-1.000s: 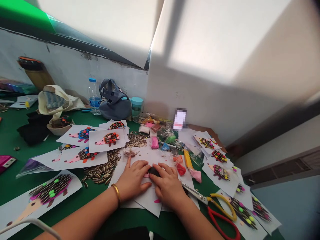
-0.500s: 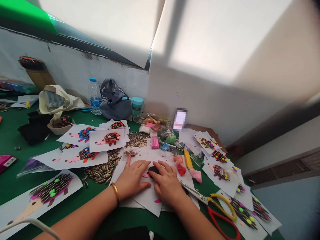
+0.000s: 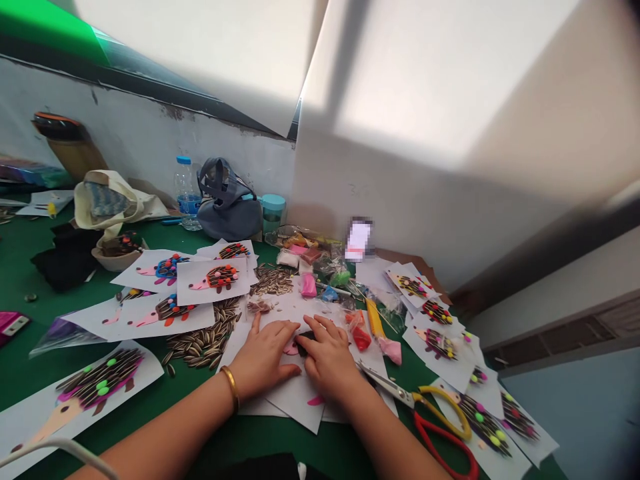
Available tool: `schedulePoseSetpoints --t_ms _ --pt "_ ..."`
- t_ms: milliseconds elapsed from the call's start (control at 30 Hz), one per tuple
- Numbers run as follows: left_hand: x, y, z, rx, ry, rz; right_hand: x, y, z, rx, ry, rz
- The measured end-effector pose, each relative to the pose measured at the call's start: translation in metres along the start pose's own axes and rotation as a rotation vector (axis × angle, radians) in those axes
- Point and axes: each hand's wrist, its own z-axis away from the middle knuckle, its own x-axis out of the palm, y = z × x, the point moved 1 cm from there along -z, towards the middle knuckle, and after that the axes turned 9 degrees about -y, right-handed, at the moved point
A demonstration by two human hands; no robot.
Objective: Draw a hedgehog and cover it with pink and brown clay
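White paper sheets (image 3: 250, 393) lie under both hands. My left hand (image 3: 267, 353) rests flat on them with its fingers spread, beside a small pink shape (image 3: 291, 348). A black flattened piece (image 3: 305, 344) touches that pink shape. Over the black piece's right side lie the fingers of my right hand (image 3: 327, 353), apart and pressing on it, with nothing gripped. Part of the black piece is hidden beneath them. A magenta bit (image 3: 315, 401) shows on the paper below the hands.
Sunflower seeds (image 3: 207, 333) are heaped at left. Open scissors (image 3: 420, 398) lie at right, near finished hedgehog pictures (image 3: 440, 343). Bagged coloured clay (image 3: 309, 285), a phone (image 3: 359, 239), a water bottle (image 3: 189, 197) and a grey-blue bag (image 3: 227, 213) stand or lie farther back.
The fingers of my right hand have shifted slightly up and left over the black piece. My left hand stays in nearly the same place.
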Motion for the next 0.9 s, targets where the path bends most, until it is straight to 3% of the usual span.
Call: schedulePoseSetpoints --t_ms 300,500,700,900 --pt "0.001 0.000 0.001 0.000 0.005 -0.003 0.000 0.002 0.004 -0.014 -0.008 -0.015" --pt "-0.001 0.001 0.002 0.020 -0.010 -0.031 -0.002 0.015 0.008 0.069 0.132 0.023" --pt "-0.001 0.001 0.003 0.040 -0.004 -0.050 0.000 0.026 0.008 0.113 0.062 0.061" --pt "0.000 0.001 0.002 0.010 -0.026 -0.029 -0.003 0.027 0.009 0.166 0.089 0.064"
